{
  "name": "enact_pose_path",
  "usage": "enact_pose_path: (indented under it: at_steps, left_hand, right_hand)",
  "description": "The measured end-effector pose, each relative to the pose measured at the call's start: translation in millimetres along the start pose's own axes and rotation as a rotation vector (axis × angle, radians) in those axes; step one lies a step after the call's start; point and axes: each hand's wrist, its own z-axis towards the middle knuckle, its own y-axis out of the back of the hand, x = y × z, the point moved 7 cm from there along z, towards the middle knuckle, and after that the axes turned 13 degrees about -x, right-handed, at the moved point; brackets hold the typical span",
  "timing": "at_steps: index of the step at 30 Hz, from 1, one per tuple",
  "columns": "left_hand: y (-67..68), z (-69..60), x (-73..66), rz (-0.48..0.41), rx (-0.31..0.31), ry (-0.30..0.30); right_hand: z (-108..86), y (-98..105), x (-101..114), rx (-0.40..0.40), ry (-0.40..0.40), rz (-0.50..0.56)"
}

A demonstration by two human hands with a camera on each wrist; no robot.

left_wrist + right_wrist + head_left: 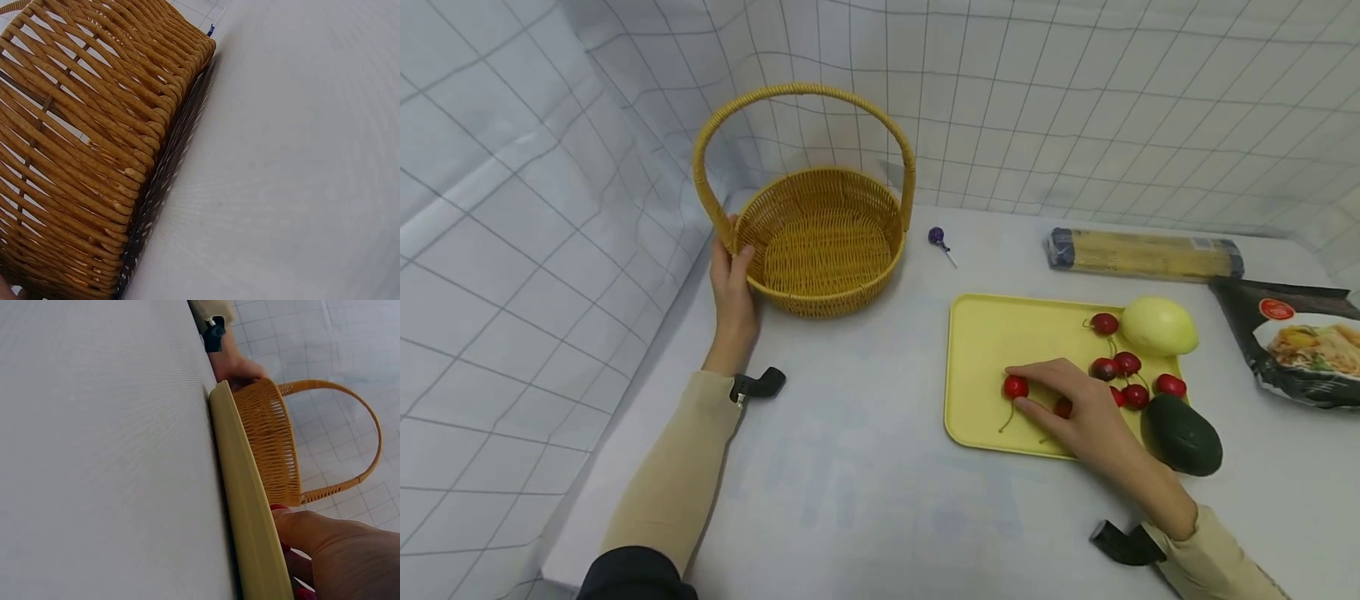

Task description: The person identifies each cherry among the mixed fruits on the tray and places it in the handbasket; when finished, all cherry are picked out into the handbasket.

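At the back left, the left hand (733, 292) grips the left rim of a wicker basket (823, 250), its thumb over the edge near the handle's base. The basket's woven side (75, 137) fills much of the left wrist view. Over a yellow tray (992, 325), the right hand (1086, 412) pinches a red cherry (1016, 387) between thumb and forefinger, the stem hanging down. Several cherries (1105, 368) lie on the tray's right part, some partly hidden by the hand. In the right wrist view the hand (331, 544) is beside the tray's edge (247, 500).
A yellow lemon-like fruit (1159, 326) and an avocado (1182, 435) lie at the tray's right side. Behind the tray is a long wrapped pack (1146, 254); a black food bag (1300, 342) lies at the far right. A purple lollipop (937, 237) rests right of the basket.
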Motion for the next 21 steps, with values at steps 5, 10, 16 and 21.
enact_pose_path:
  at_steps: [5, 10, 16, 21]
  left_hand:
    - [-2.6, -0.5, -0.2, 0.011, -0.005, 0.011]
    - [-0.5, -2.0, 1.1, 0.001, -0.007, 0.023]
    - [2.4, -1.8, 0.7, -0.003, -0.007, 0.027]
    - [0.4, -0.4, 1.0, -0.025, -0.003, 0.039]
  right_hand:
    - [-1.0, 2, -2, -0.006, 0.0, 0.004]
    - [-1.4, -1, -1, 0.0, -0.003, 0.005]
    - [0.4, -2, 3, 0.004, 0.002, -0.003]
    - [14.8, 1, 13, -0.002, 0.048, -0.008]
